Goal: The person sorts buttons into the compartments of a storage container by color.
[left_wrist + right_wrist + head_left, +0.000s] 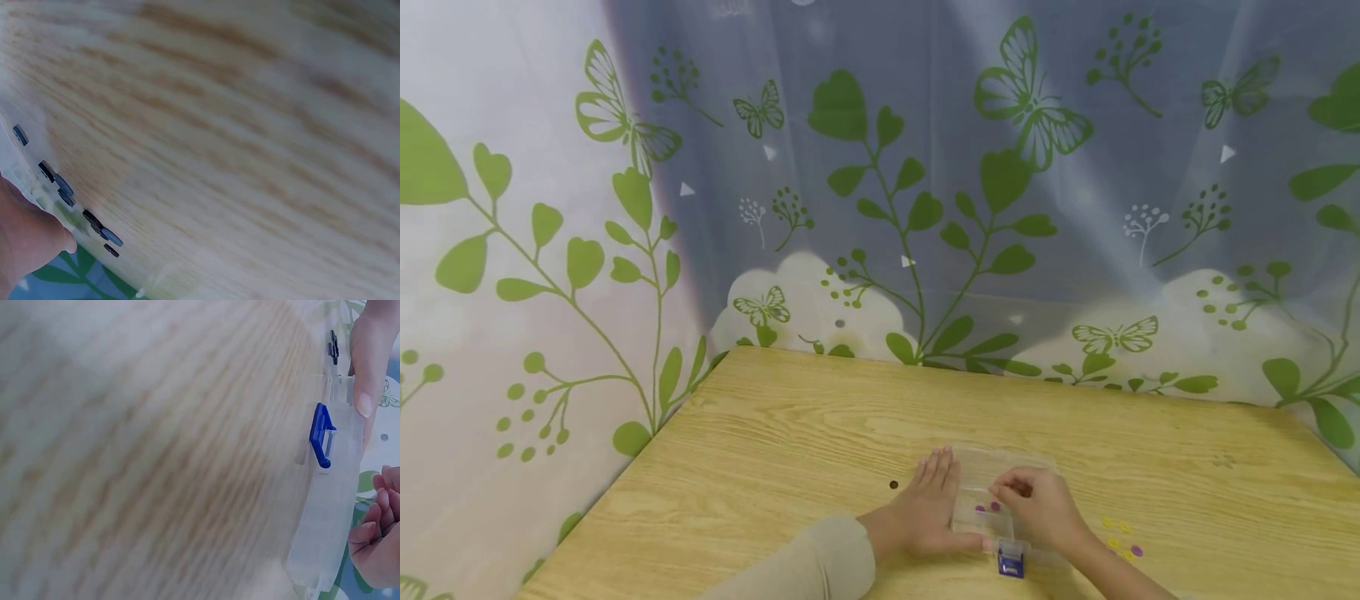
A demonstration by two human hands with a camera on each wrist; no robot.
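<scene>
Presently, left hand (928, 510) lies straight-fingered against clear box (328, 512); right hand (1037, 504) curls above, grip unclear; knocking the box might scatter purple discs (995, 507).

The head view looks down; wrist views, apparently tilted, skim the table (775, 433) closely, the right sharing the box (331, 512).

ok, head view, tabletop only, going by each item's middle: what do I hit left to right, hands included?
dark disc → left hand → two purple discs → blue latch → right hand → yellow discs → lone purple disc
</scene>
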